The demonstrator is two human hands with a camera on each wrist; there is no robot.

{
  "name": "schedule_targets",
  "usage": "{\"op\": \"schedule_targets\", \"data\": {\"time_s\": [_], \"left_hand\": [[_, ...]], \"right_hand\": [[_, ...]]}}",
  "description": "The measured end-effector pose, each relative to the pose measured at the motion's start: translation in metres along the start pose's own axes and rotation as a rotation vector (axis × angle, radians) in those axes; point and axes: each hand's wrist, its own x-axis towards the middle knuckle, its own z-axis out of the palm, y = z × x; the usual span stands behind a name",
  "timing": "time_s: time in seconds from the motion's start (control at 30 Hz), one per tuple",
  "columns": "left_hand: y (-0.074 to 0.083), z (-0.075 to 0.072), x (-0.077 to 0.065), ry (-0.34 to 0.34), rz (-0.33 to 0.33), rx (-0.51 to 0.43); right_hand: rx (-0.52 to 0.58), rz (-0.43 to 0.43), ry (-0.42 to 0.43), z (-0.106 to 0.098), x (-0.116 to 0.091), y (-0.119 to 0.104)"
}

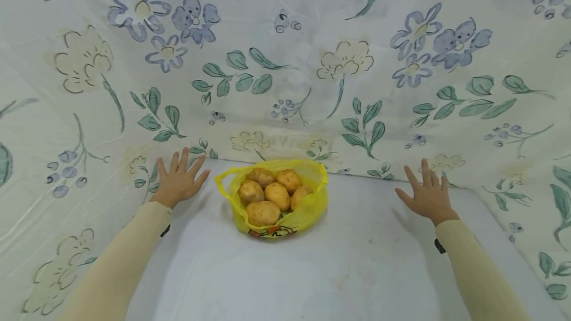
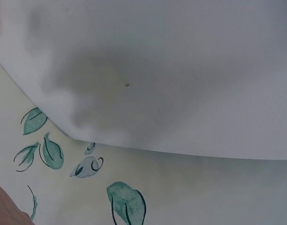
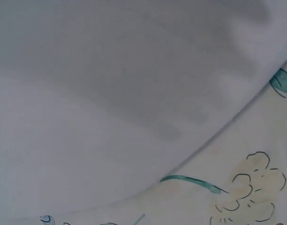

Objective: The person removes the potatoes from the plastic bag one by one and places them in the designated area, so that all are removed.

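A yellow plastic bag point(image 1: 308, 219) lies with its mouth wide on the white table, one handle loop standing out at its left. Inside it are several potatoes point(image 1: 277, 195), uncovered from above. To the left of the bag my left hand point(image 1: 180, 178) is held over the table's edge with fingers spread, touching nothing. My right hand point(image 1: 427, 193) hovers farther off on the right, also with spread fingers and holding nothing. The left wrist view catches only a bit of the left hand point(image 2: 7, 208) at its lower left corner. Shadows of the hands fall on the table.
The white table point(image 1: 290, 281) has a rounded far edge and a few small specks on its surface. Behind and beside it hangs a floral-patterned cloth point(image 1: 267, 118), which meets the table along the far edge.
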Motion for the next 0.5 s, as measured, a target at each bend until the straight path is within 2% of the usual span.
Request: {"op": "schedule_targets", "data": {"time_s": [0.33,0.5], "left_hand": [[0.0,0.0021,0.0011,-0.003,-0.008,0.003],[0.0041,-0.0028,0.004,0.006,-0.003,0.016]], "right_hand": [[0.047,-0.018,0.025,0.0,0.0024,0.0012],[0.046,-0.011,0.009,-0.0038,0.004,0.0015]]}}
